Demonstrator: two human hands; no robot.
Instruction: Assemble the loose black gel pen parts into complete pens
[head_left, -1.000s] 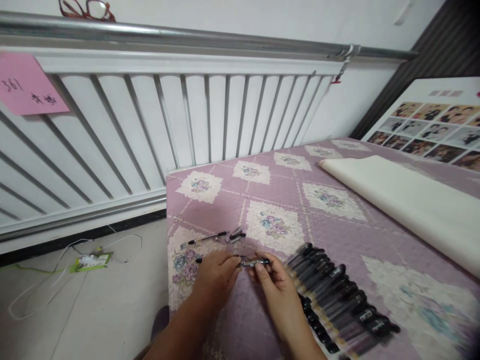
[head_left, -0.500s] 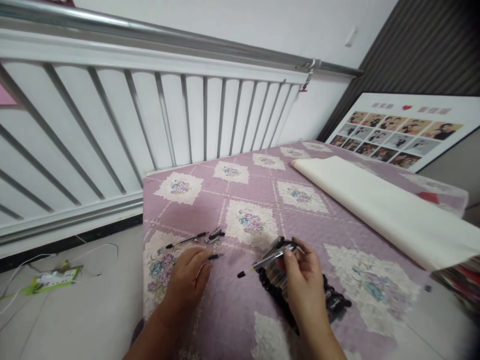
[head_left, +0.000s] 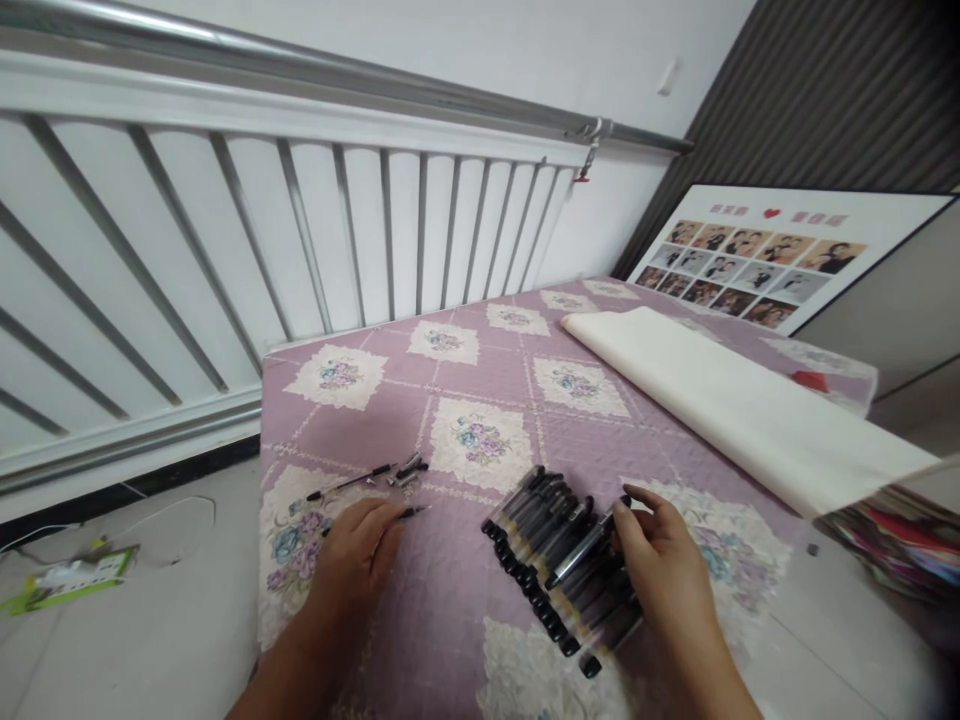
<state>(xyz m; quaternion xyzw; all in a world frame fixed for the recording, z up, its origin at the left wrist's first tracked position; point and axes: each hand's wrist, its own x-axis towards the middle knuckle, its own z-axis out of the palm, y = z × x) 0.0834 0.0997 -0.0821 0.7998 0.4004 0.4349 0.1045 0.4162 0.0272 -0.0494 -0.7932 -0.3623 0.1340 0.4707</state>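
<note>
My right hand (head_left: 664,570) rests over a row of several black pens (head_left: 551,555) on the purple quilted cover (head_left: 465,600), its fingers pinched on one pen (head_left: 581,550) that lies across the top of the row. My left hand (head_left: 352,555) sits to the left on the cover with fingers curled around a thin black pen part (head_left: 412,512) whose tip sticks out to the right. Loose pen pieces (head_left: 401,472) and a refill (head_left: 346,483) lie just beyond the left hand.
A cream roll of paper (head_left: 735,405) lies across the right of the cover. A framed photo collage (head_left: 757,262) leans at the back right. A white slatted rail (head_left: 300,230) runs behind. A green power strip with white cord (head_left: 64,580) lies on the floor at left.
My right hand carried the assembled pen rightward from my left hand and laid it on the row of pens. The left hand stayed put, keeping a thin part. The camera turned right.
</note>
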